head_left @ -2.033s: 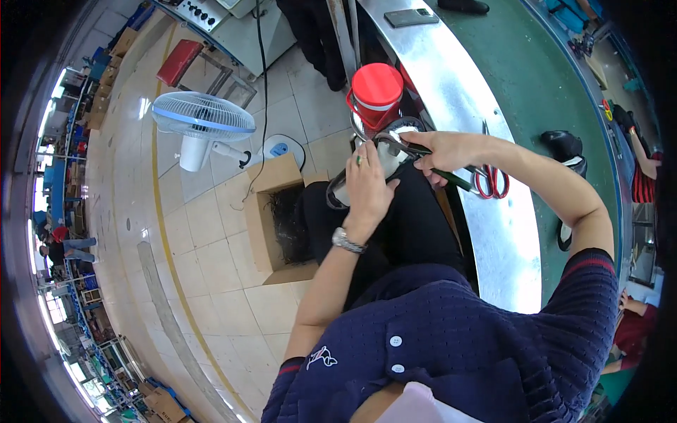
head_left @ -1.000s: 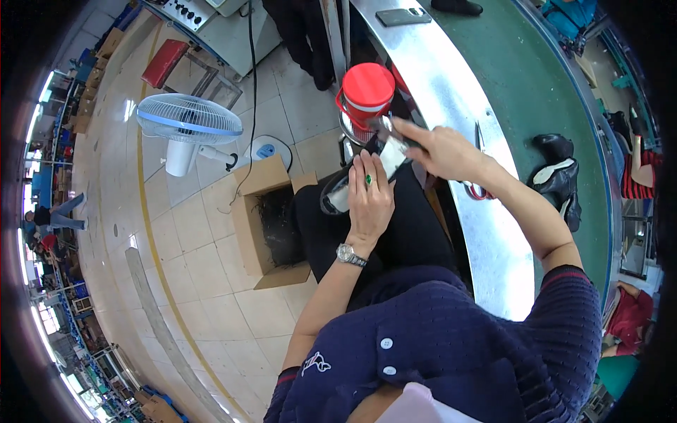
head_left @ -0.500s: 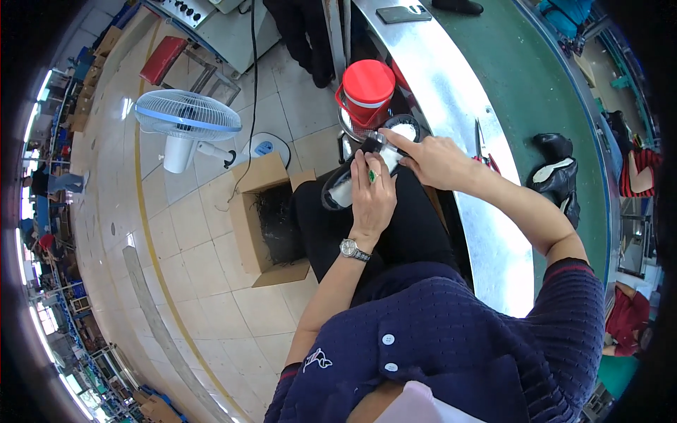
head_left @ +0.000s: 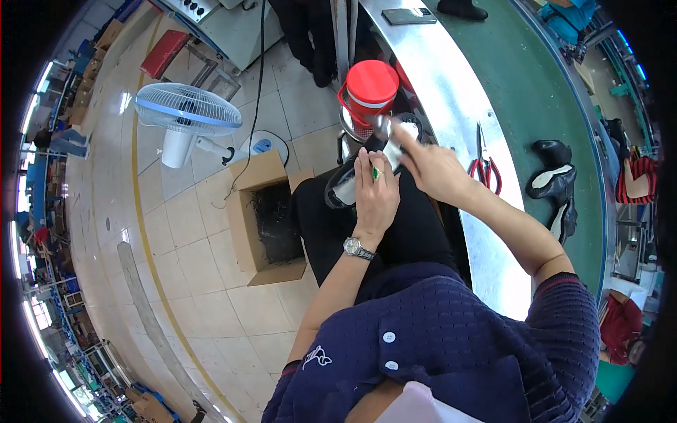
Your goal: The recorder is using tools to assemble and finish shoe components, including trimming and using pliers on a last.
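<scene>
A black shoe (head_left: 343, 189) lies across my lap, its pale sole side facing up. My left hand (head_left: 376, 196) is closed over the middle of the shoe, pressing it against my thighs; a watch and a green ring are on this hand. Above the far half of the shoe, my right hand (head_left: 438, 169) grips a small tool with a rounded metal head (head_left: 383, 127). Motion blurs the tool, and my fingers hide its handle, so its exact kind is unclear. Close to my right forearm, red-handled scissors (head_left: 485, 169) rest on the metal bench.
The metal bench (head_left: 497, 247) curves along my right, with a phone (head_left: 409, 15) at its far end. Black shoes (head_left: 553, 176) sit on the green belt (head_left: 486, 60). At left stand an open cardboard box (head_left: 243, 233) with dark scraps and a fan (head_left: 187, 113). A red-lidded bucket (head_left: 371, 82) is ahead.
My right hand has lifted the metal-headed tool slightly up and away from the shoe. My left hand stays on the shoe, nearly still.
</scene>
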Available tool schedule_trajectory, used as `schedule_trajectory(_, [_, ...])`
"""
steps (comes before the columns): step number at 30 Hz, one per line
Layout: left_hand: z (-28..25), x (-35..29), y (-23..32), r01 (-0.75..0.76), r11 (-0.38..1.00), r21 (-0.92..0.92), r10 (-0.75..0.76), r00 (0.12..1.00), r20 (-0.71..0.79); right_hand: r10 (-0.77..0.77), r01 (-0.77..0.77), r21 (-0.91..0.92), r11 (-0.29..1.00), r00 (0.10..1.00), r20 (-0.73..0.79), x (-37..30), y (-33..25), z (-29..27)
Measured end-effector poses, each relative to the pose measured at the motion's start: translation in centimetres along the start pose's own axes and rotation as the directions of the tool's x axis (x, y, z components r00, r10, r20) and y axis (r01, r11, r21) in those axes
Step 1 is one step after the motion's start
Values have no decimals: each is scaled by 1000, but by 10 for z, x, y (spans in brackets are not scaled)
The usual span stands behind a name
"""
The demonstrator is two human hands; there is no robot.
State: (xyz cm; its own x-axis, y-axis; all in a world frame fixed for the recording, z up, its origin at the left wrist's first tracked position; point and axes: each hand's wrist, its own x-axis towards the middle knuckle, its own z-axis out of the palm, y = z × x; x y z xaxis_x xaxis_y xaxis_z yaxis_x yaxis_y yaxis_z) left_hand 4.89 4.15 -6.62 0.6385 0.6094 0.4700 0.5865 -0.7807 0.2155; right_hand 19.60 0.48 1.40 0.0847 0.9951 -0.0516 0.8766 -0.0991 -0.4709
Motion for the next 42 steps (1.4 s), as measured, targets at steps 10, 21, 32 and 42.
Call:
schedule_trajectory(10, [-30, 18, 2, 246, 908, -340, -233, 969, 79, 18, -5, -174, 985, 997, 77, -3, -8, 2])
schedule_trajectory(21, [-21, -9, -10, 14, 976, 218, -33, 996, 87, -8, 31, -238, 971, 996, 94, -2, -11, 8])
schedule_trajectory(32, [-15, -27, -18, -28, 973, 228, 21, 999, 35, -74, 98, -276, 956, 993, 94, -2, -28, -1])
schedule_trajectory(42, [-53, -15, -20, 194, 969, 155, -215, 967, 139, -96, 113, -191, 975, 991, 97, -2, -33, -2])
